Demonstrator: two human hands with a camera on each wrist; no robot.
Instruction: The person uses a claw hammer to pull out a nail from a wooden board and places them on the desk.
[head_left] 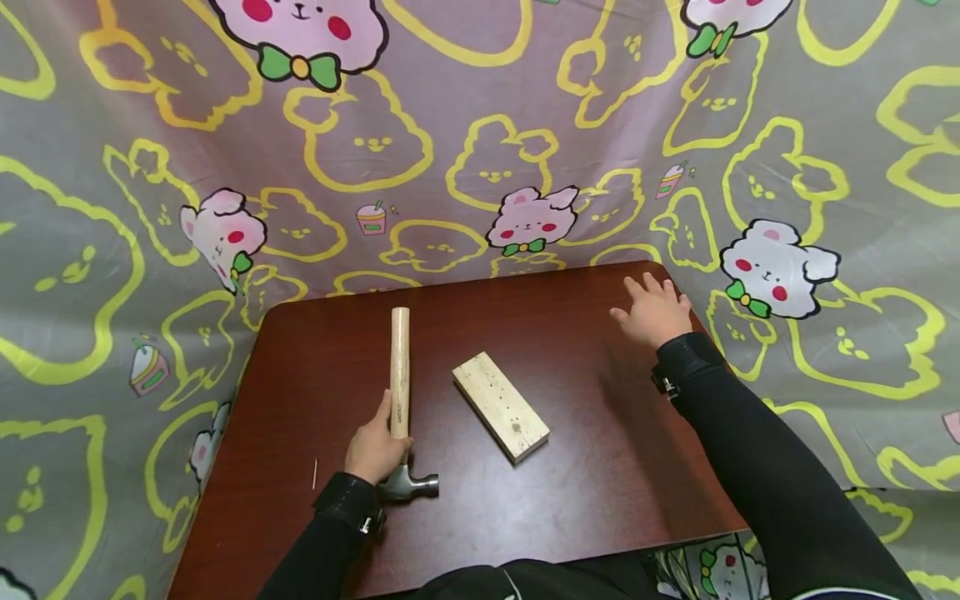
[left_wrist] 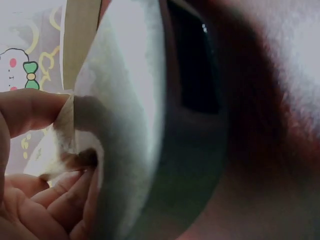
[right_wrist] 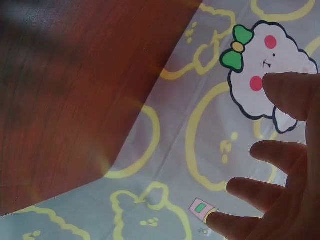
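A claw hammer with a pale wooden handle [head_left: 401, 358] and a grey metal head [head_left: 411, 485] is over the left half of the table. My left hand [head_left: 377, 447] grips its handle close to the head, which points toward me. The left wrist view has the metal head [left_wrist: 130, 100] large and blurred, with fingers [left_wrist: 30, 112] around the handle. Right of the hammer lies a pale wooden block [head_left: 501, 406], set diagonally. Above the table's far right corner, my right hand [head_left: 656, 312] is spread and holds nothing; its separated fingers [right_wrist: 257, 192] show in the right wrist view.
A thin nail-like piece [head_left: 315, 473] lies left of the hammer on the dark red-brown table [head_left: 585, 492]. Patterned cloth [head_left: 465, 92] with cartoon rabbits hangs behind the table and along both sides. The table's far right corner [right_wrist: 107, 172] appears in the right wrist view.
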